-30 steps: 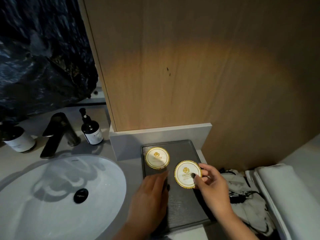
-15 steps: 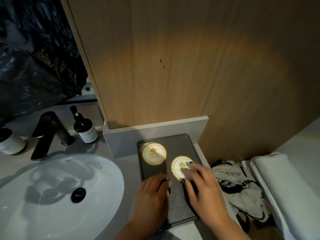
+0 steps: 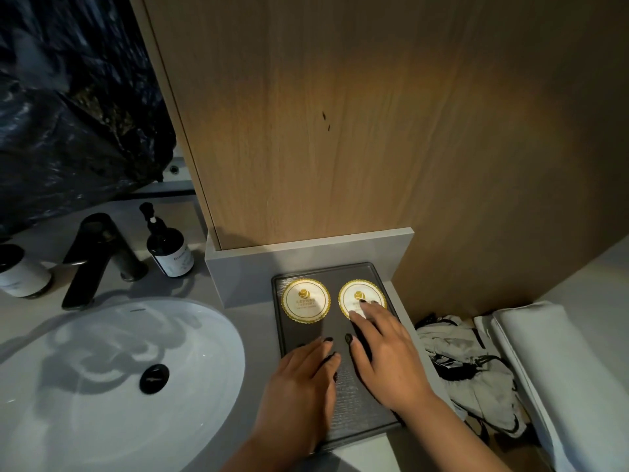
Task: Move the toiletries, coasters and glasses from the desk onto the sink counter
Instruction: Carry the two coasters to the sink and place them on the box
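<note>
Two round gold-rimmed coasters side by side at the far end of a dark tray (image 3: pixel 354 396), itself on the grey desk (image 3: pixel 252 332) right of the white sink (image 3: pixel 112 379). Left coaster (image 3: pixel 305 301) untouched; right coaster (image 3: pixel 360 296) under the straight, slightly spread fingers (image 3: pixel 366 310) of the right hand (image 3: pixel 388 356). Left hand (image 3: pixel 299 386) flat on the tray's near half, fingers loosely together, gripping nothing. Beyond the sink, a black tap (image 3: pixel 98 257) and a dark pump bottle (image 3: pixel 168 247).
</note>
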The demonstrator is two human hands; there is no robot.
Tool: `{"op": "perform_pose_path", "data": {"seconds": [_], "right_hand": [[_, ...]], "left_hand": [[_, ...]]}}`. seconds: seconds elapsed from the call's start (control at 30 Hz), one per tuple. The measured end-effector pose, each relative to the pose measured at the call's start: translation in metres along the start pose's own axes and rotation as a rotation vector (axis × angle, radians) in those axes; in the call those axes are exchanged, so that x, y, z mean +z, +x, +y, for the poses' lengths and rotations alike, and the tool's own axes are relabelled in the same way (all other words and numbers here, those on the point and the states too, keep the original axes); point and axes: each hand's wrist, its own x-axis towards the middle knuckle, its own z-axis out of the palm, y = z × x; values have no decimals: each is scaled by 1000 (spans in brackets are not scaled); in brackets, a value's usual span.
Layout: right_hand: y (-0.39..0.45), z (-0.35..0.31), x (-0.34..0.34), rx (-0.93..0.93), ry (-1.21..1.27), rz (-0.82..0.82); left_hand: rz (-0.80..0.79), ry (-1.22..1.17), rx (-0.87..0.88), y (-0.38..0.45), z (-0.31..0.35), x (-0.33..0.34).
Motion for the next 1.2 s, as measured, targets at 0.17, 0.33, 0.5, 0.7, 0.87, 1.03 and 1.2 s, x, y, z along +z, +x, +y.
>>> {"op": "perform_pose_path", "data": {"seconds": [0.17, 0.33, 0.5, 0.7, 0.87, 1.03, 1.2], "right_hand": [[13, -1, 3, 0, -23, -14], [20, -3, 5, 1, -33, -23], [19, -3, 4, 8, -30, -26], [18, -5, 2, 11, -21, -50], [18, -6, -3, 8, 4, -50], [16, -7, -10, -16, 77, -36], [21, -12, -20, -141, 187, -58]], "left_hand": [[19, 14, 7, -1, 0, 1], [7, 12, -14, -1, 2, 0], [41, -13, -7, -2, 1, 4], [42, -41, 14, -5, -1, 6], [-13, -10, -1, -4, 0, 2], [-94, 73, -32, -2, 6, -10], [4, 2, -234, -5, 15, -32]]}}
